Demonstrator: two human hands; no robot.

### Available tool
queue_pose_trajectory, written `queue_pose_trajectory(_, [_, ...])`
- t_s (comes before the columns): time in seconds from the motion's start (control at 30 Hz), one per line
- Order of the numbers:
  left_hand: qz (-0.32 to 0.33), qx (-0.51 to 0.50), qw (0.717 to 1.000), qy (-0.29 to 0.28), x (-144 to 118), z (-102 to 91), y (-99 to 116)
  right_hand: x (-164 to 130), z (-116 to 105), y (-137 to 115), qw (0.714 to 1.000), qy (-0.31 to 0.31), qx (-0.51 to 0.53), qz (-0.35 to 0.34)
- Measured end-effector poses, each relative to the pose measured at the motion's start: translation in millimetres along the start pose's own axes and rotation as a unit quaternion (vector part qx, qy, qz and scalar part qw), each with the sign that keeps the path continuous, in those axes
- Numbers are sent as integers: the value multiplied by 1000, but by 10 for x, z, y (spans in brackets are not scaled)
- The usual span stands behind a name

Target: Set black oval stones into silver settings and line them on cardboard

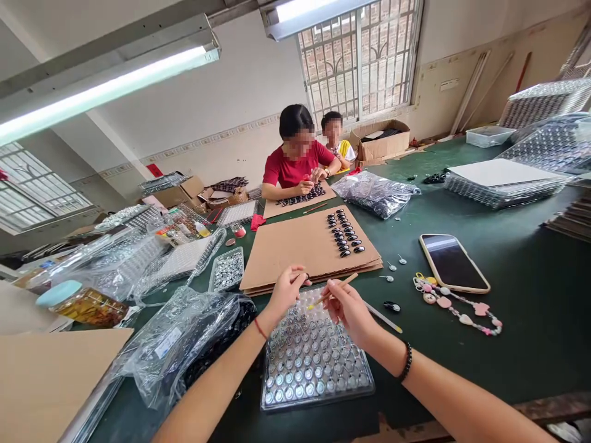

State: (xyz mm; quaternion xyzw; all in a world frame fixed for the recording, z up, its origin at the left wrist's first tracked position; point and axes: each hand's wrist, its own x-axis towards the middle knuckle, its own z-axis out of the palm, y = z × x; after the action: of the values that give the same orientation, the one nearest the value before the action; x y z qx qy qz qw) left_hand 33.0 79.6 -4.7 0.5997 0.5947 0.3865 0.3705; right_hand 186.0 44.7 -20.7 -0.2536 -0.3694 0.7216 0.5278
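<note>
My left hand [287, 289] pinches a small piece between thumb and fingers above the far edge of a clear plastic tray [318, 384] filled with round silver settings. My right hand [346, 306] grips a thin wooden stick [347, 282] whose yellow-tipped end points toward the left hand. Just beyond lies a brown cardboard sheet [295, 246] carrying two short rows of black oval stones [345, 234]. A loose black stone [392, 306] sits on the green table to the right.
A phone [452, 263] and a pink bead charm strap [462, 307] lie at right. Plastic bags [184, 344] of dark pieces sit at left, with a small tray of silver parts [227, 269]. Two people sit across the table.
</note>
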Motion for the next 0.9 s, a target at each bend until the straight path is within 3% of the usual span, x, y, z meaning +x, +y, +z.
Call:
queue_pose_trajectory(0.17, [53,103,993,1,643,226,44,-34,64,34,998,-31,-59,-17])
queue_pose_trajectory(0.3, [87,156,984,-1,890,458,61,-32,77,32,996,-38,-74,-26])
queue_pose_trajectory(0.47, [104,214,971,-11,903,627,99,-50,129,57,997,-32,-64,0])
queue_pose_trajectory(0.67, [110,256,960,20,876,602,136,-128,204,113,994,-60,-81,37])
queue_pose_trajectory(0.9, [86,180,980,26,858,625,132,-137,181,133,994,-61,-88,33])
